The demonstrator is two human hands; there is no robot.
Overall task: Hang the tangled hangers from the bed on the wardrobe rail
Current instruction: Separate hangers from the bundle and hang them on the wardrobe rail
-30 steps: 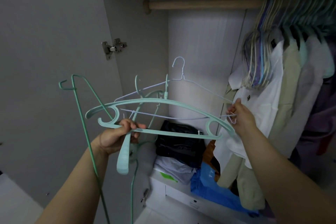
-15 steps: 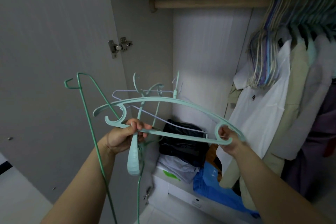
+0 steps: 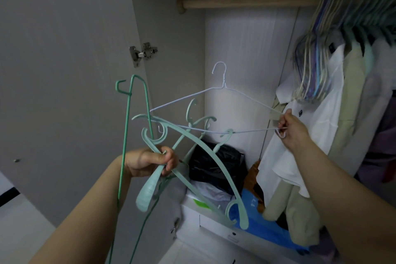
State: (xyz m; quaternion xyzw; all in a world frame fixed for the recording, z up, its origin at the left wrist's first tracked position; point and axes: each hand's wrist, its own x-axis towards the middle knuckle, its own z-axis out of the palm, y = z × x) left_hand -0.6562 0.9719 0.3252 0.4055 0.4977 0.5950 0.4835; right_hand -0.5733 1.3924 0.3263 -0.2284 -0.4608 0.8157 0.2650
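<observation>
Right hand (image 3: 293, 133) fingers pinch the white wire hanger (image 3: 222, 88) by its corner, left hand (image 3: 147, 162) fingers grip the mint hanger bundle (image 3: 201, 150) below, so I'd slide the wire one out sideways before lifting toward the rail (image 3: 246, 3) overhead.

One head-worn view looks forward and slightly down, close into the open wardrobe (image 3: 246, 60).
</observation>
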